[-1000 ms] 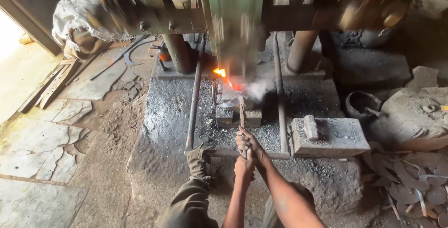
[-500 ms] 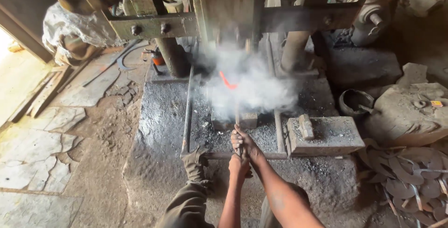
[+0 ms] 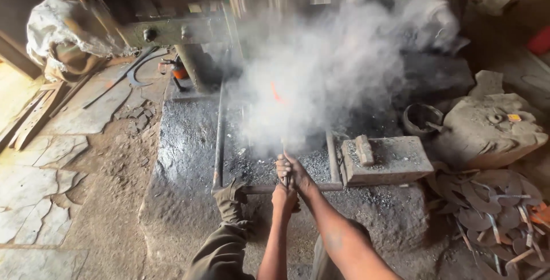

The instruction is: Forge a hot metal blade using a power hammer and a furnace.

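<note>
Smoke (image 3: pixel 344 79) now billowing far wider than half a second ago, hiding most of the machine frame (image 3: pixel 172 31) above and nearly all of the hot piece — a second back, a clear orange glow under the hammer; now only a thin orange streak (image 3: pixel 277 93) showing through the white cloud. Likely a sign of blows landing on the hot metal, with the work mid-strike and hard to watch. Both hands stacked on the handle of the tongs (image 3: pixel 285 162), reaching forward into the smoke: right hand (image 3: pixel 292 171) in front, clamped around the handle; left hand (image 3: pixel 285 197) just behind, also closed on it, touching the right. Tong jaws and the held piece lost in the smoke, somewhere ahead of the hands between the two dark rails (image 3: pixel 219 137) on the soot-black block. Booted foot (image 3: pixel 230 200) braced against the crossbar near the left rail. To the right, a stone block (image 3: pixel 395 162) with a small lump on top; beyond it a heap of flat cut metal shapes (image 3: pixel 492 205) on the floor.
</note>
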